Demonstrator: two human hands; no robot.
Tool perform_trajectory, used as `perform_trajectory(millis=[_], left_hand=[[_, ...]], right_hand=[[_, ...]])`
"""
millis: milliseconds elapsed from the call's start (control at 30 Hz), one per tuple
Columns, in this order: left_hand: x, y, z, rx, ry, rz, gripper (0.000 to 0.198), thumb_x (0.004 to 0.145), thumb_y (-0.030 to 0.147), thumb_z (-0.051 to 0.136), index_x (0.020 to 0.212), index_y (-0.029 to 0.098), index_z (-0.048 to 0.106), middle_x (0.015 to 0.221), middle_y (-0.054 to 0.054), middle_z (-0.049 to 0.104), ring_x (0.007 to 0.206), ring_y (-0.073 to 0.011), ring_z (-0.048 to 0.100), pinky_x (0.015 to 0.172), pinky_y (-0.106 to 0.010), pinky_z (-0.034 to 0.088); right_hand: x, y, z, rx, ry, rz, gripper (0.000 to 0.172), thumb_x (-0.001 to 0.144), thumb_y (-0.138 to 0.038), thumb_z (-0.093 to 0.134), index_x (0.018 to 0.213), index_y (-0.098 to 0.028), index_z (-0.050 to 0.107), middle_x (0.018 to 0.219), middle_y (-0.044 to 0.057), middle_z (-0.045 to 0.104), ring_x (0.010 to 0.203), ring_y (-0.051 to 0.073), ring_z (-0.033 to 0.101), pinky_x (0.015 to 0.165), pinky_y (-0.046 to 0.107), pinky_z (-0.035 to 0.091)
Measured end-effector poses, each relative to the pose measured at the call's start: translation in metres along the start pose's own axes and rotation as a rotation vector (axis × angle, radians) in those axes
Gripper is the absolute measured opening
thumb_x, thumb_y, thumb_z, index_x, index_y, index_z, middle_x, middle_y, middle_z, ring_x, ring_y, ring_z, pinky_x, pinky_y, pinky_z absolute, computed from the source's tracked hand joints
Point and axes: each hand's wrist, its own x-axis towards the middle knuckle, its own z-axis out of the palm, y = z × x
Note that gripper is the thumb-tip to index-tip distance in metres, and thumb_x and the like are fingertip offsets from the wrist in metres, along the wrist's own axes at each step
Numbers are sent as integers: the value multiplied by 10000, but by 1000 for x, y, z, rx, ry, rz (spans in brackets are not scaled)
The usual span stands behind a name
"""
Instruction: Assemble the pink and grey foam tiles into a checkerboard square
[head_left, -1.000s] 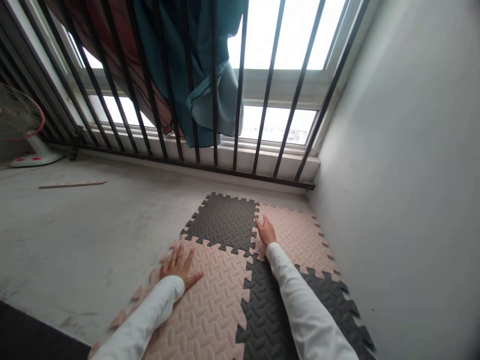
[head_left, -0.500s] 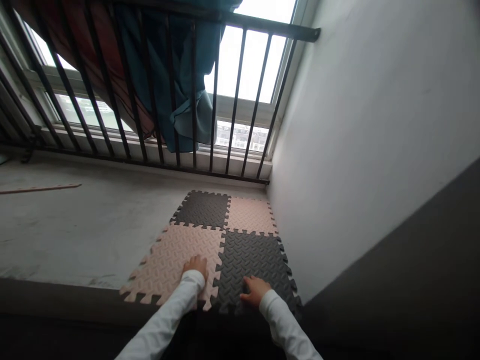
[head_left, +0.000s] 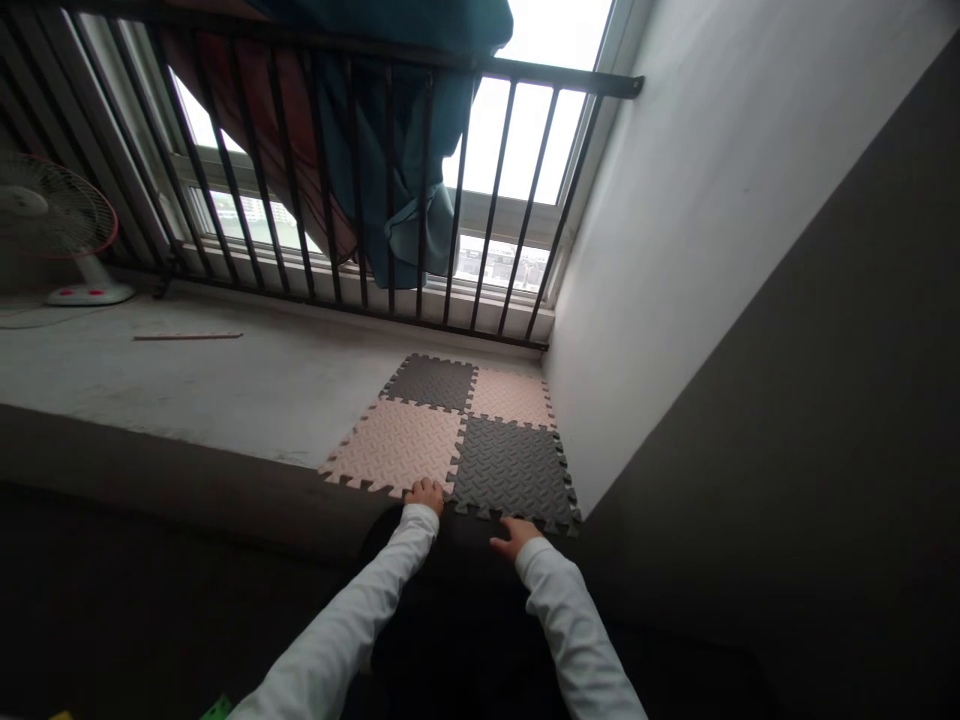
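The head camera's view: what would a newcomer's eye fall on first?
Probably the mat, a pink-and-dark checkerboard lying in the corner beside the pale wall. The left hand rests at its near pink edge, with the right hand by its near dark edge. Beyond, blue-green cloth hangs behind the black railing against the bright window.

From the room I saw the camera, worn on the person's head, look forward and down, short of and above the pink-and-black mat of interlocking foam tiles point(head_left: 459, 432). Set near the mat, it faced past it to the dark barred metal railing point(head_left: 391, 180) beyond, with the smooth white wall point(head_left: 697, 220) at the mat's right.
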Motion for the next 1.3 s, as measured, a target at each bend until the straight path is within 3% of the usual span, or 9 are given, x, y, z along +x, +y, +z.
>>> perform_trajectory(millis=[200,400,633,833,1000,1133,1300], left_hand=[[-2,2,-5,-12,-70,23,298,739,154,389,959,129,588,1047,-168,521,983,-243,476,760,-356,392],[-3,7,-2,-48,-110,4,304,771,177,361,1000,158,559,1051,-129,556,959,-196,519,775,-307,406],[-6,3,-8,-77,-51,44,310,800,171,305,941,150,581,1044,-108,559,959,-161,515,775,-262,403],[-16,-5,-9,-77,-3,101,309,799,207,305,920,146,582,995,-104,565,922,-159,525,779,-265,398],[-25,-20,16,-111,70,109,289,789,218,321,866,167,595,942,-85,578,883,-158,529,764,-256,393],[-32,-26,47,-193,255,61,306,808,254,304,831,205,605,861,-53,599,839,-145,535,741,-231,394],[-39,-22,81,-347,449,-3,339,829,276,274,925,226,595,873,-42,619,864,-131,536,776,-214,398]], right_hand=[[-7,-2,2,43,57,27,450,683,-381,506,1103,-220,502,1148,75,527,1086,208,450,879,305,377],[-10,-9,3,57,62,42,461,669,-397,523,1100,-235,507,1150,69,525,1073,204,462,872,299,384],[-15,-13,-3,95,44,100,495,625,-461,548,1087,-292,504,1192,65,482,1094,240,435,892,415,348],[-9,-16,-7,73,61,115,446,650,-398,531,1078,-277,500,1181,72,483,1104,240,417,871,443,349],[2,-16,-9,18,119,139,435,669,-367,519,1087,-251,486,1219,96,423,1129,245,378,858,427,354],[15,-11,-11,26,122,210,564,659,-405,537,1182,-252,391,1303,138,296,1184,266,297,865,425,334],[34,-1,-6,50,73,285,703,654,-521,507,1268,-311,238,1343,166,206,1205,302,247,867,479,298]])
